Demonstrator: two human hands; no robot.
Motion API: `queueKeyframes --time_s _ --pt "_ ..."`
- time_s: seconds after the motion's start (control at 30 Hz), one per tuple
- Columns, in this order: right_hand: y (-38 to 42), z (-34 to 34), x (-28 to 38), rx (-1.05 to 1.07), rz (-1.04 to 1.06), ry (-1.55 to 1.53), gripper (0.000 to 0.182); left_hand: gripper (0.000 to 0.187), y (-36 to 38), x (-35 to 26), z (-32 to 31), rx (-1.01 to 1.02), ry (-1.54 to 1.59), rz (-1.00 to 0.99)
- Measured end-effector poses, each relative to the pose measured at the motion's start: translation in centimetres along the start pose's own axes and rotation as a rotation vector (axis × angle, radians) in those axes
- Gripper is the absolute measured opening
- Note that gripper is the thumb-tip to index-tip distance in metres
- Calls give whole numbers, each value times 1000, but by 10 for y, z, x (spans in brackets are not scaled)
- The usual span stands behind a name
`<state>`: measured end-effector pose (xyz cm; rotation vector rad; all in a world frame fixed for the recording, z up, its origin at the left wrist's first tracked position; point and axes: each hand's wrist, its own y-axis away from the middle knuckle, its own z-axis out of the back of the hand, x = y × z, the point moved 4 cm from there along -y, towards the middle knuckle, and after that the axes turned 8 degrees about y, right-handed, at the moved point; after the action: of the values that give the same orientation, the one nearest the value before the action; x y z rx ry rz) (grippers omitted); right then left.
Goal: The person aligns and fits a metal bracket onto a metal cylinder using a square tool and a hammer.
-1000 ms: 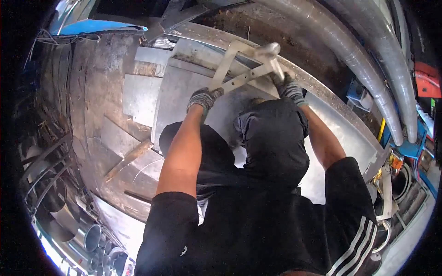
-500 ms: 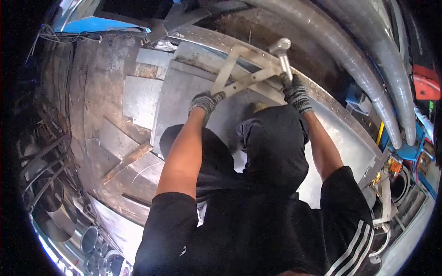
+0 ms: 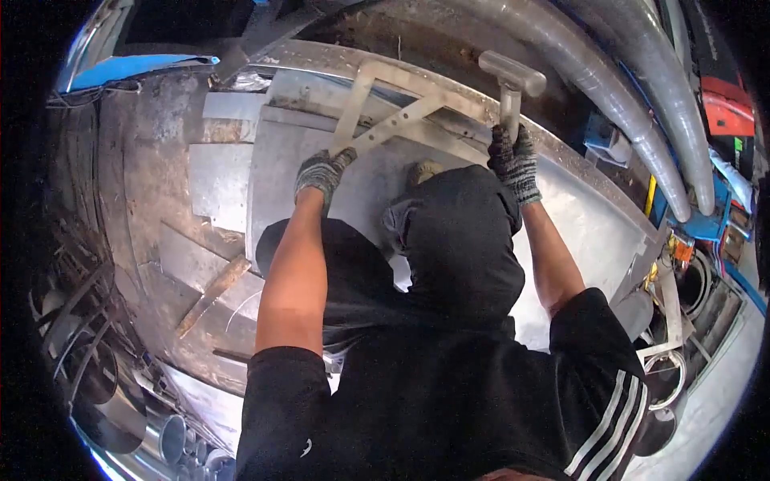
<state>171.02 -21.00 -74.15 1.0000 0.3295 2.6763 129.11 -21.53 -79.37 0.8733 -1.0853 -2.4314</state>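
Here, largest to smallest, is what I see through the head camera.

1. Workbench [image 3: 152, 176]: a worn, scarred metal surface spreading to the left of my left fingers, littered with flat offcuts.
2. Ducts [image 3: 609, 88]: two large round pipes running beyond my right fingers, well apart from them.
3. Sheet metal [image 3: 597, 216]: a broad, shiny panel lying beneath both hands. I judge it stiff along its folded far edge and springy across its flat, with edges sharp enough to warrant gloves.
4. Metal strips [image 3: 393, 120]: flat bars crossing in a triangle, resting on the sheet's far edge just beyond my left fingertips. They look thin, rigid and light.
5. Round tubes [image 3: 172, 437]: open-ended cylinders clustered far below my left hand; I cannot tell whether they hold anything.
6. Wooden stick [image 3: 212, 293]: lying on the bench, well back of my left fingers.
7. Hammer [image 3: 512, 80]: upright, its head above my right fingers and clear of the strips. I judge it head-heavy, rigid and hard; it is best gripped low on the shaft for swing.
8. Right hand [image 3: 515, 164]: gloved, fingers wrapped tight around the hammer shaft.
9. Left hand [image 3: 319, 171]: gloved, fingers curled and pressed onto the near end of one strip.
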Motion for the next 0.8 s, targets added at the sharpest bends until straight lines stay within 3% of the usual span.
queueKeyframes --time_s 0.03,0.07,0.17,0.23,0.27,0.33,0.4,0.43,0.47,0.53,0.67,0.73,0.8 --pt "5 -3 -12 -3 -75 -94 41 81 -4 1 -1 10 -27 20" --pt "6 -14 -30 -106 177 174 38 82 -6 0 1 14 -55 37" --pt "4 -30 -42 -98 147 234 40 82 2 -8 11 48 -5 48" --pt "0 -7 -20 -153 293 579 37 82 -8 -4 4 7 4 26" --pt "-6 -3 -26 -60 -10 122 39 82 -13 5 0 -18 -8 11" --pt "28 0 -32 45 -353 -332 41 81 -13 20 -18 12 -11 16" --pt "28 10 -8 22 -231 93 44 81 -20 11 -4 -22 9 0" --pt "20 6 -25 83 -191 356 46 81 -13 8 -5 56 57 12" --pt "21 8 -24 80 -180 354 46 81 -12 4 -3 124 106 17" --pt "14 8 -11 -42 39 255 46 81 -31 10 -11 127 101 -45" --pt "2 -5 34 112 -104 32 45 82 -34 11 -33 223 166 -94" --pt "-8 -18 57 83 -99 -35 47 80 -42 15 -39 230 178 -74" --pt "-31 -42 59 54 141 146 54 79 -41 8 -33 217 194 -67"
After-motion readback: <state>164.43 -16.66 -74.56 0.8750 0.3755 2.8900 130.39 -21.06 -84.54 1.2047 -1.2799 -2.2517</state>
